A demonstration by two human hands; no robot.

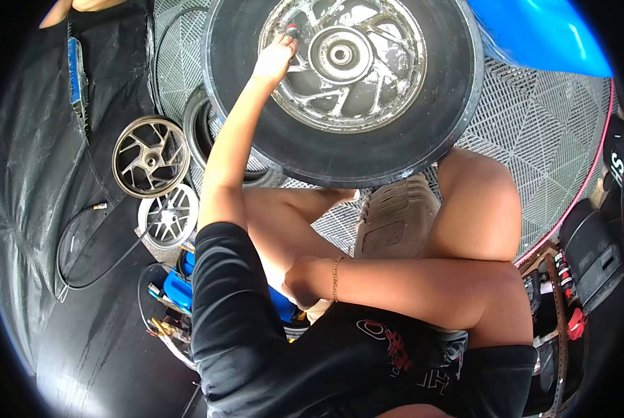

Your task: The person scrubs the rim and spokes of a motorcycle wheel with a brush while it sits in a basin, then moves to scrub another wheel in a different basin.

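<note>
A large motorcycle wheel [340, 90] with a black tyre and a dirty silver spoked rim lies in front of me on a grey grid mat [549, 125]. My left hand [276, 59] reaches up to the rim beside the hub [340, 54], fingers closed on a small red-tipped tool [292, 30] pressed against the spokes. My right forearm, with a gold bracelet [336, 279], lies across my knees. My right hand [299, 280] is curled against my thigh and shows nothing in it.
At the left lie a bronze bare rim [150, 157], a silver rim [169, 217], a spare tyre [199, 125] and a black hose with a brass fitting [99, 206]. A blue container [179, 289] sits by my hip. Blue bodywork [542, 31] is top right, tools [570, 292] at right.
</note>
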